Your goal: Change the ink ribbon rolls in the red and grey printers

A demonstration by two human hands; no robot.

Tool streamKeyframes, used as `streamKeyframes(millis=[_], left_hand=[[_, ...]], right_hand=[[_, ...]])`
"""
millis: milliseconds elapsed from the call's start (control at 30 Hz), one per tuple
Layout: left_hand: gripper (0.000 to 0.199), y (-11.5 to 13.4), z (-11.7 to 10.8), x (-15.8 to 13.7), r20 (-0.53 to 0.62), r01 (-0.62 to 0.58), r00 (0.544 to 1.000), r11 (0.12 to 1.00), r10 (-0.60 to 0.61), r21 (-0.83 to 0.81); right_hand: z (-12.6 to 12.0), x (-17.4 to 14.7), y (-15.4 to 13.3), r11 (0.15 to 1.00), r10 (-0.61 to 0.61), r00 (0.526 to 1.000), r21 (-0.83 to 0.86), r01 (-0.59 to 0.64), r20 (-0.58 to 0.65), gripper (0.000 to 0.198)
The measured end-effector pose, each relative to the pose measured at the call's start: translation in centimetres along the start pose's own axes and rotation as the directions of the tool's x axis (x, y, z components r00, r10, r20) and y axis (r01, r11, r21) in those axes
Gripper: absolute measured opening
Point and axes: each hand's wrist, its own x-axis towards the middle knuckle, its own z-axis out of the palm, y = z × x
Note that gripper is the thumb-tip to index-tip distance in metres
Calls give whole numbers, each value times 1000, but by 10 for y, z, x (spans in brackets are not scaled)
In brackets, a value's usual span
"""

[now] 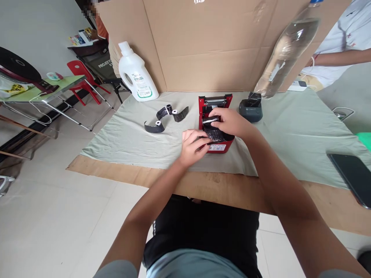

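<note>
A small red printer-like device (220,148) stands in front of me on the cloth, its lid tipped up at the back. My right hand (230,121) reaches over its right side, fingers curled round a dark, shiny roll (210,120) inside. From the roll a black printed strip (216,135) runs toward the front edge. At the left side my left hand (193,144) rests with its fingers stretched over the strip's left end. Whether it grips the strip is hard to see. Several loose black strip rolls (155,127) lie partly unwound to the left.
A white detergent jug (137,75) and a large clear bottle (286,58) stand before a cardboard wall (203,50). A dark small device (251,111) sits right of the red one. A phone (353,175) lies near the right edge. Other people are partly visible behind the cardboard.
</note>
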Motion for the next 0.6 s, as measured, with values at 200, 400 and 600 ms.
streamKeyframes(millis=[200, 400, 600], left_hand=[[12, 5, 2, -2, -23, -5, 1000, 1000, 4, -17], [14, 9, -1, -1, 50, 62, 997, 997, -64, 50], [14, 11, -4, 1, 10, 36, 999, 998, -37, 57]], right_hand=[[16, 11, 8, 993, 84, 995, -80, -88, -49, 28], [9, 4, -9, 909, 242, 969, -337, -245, -54, 28], [17, 7, -10, 850, 328, 944, -431, -303, -16, 33]])
